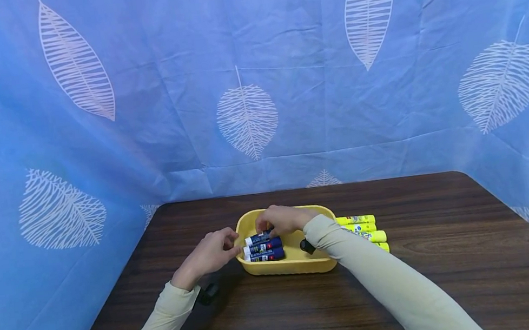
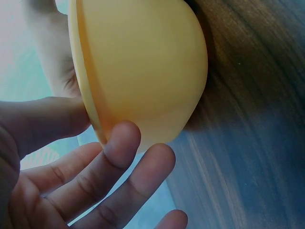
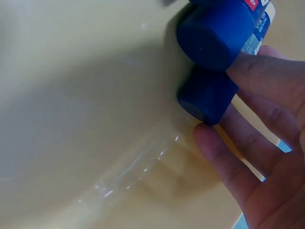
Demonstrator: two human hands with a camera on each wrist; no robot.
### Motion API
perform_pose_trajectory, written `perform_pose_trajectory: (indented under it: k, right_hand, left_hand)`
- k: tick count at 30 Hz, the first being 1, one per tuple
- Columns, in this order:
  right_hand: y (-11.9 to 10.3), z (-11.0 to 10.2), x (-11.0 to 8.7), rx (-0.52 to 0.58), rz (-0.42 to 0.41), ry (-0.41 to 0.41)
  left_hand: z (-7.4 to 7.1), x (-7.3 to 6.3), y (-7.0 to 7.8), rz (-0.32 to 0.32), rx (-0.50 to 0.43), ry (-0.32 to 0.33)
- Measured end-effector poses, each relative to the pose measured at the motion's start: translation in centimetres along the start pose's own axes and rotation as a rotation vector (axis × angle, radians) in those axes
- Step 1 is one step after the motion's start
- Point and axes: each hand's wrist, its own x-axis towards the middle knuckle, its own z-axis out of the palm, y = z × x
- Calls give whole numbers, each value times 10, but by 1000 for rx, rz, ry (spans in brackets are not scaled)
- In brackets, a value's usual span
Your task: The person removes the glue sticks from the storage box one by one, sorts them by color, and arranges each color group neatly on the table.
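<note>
In the head view, a yellow plastic basin [image 1: 300, 267] holds blue glue sticks with white ends, lying side by side on its left half. My right hand [image 1: 284, 219] reaches inside and pinches the farthest glue stick [image 1: 255, 239]. The right wrist view shows the thumb and fingers of that hand [image 3: 271, 162] around the end glue stick [image 3: 207, 95], beside a second glue stick [image 3: 214, 38]. My left hand [image 1: 212, 251] grips the basin's left rim; in the left wrist view its thumb is at the rim [image 2: 83, 71] and its fingers [image 2: 125, 143] lie along the outer wall.
Several yellow glue sticks [image 1: 375, 236] lie in a row on the dark wooden table [image 1: 451, 252], just right of the basin. Blue cloth [image 1: 180, 109] with white leaf prints hangs behind the table and along its sides.
</note>
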Motion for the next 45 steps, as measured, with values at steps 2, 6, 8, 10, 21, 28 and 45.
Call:
perform_pose_trajectory:
  k: [2, 6, 8, 10, 21, 28, 45]
  right_hand:
    - [0, 1, 0, 2, 13, -1]
    - [0, 3, 0, -3, 22, 4]
    - [0, 3, 0, -7, 22, 3]
    - [-1, 2, -1, -9, 25, -1]
    - [-12, -11, -8, -1, 10, 15]
    - [-19, -19, -16, 25, 1, 65]
    - [-27, -37, -56, 93, -81, 229]
  left_hand:
    - [0, 0, 0, 3, 1, 0]
    - [1, 1, -1, 8, 2, 1]
    - [1, 1, -2, 11, 5, -1]
    - [1, 2, -3, 12, 6, -4]
    - [0, -1, 0, 7, -3, -6]
    - [0, -1, 0, -4, -9, -7]
    - [0, 0, 0, -4, 8, -4]
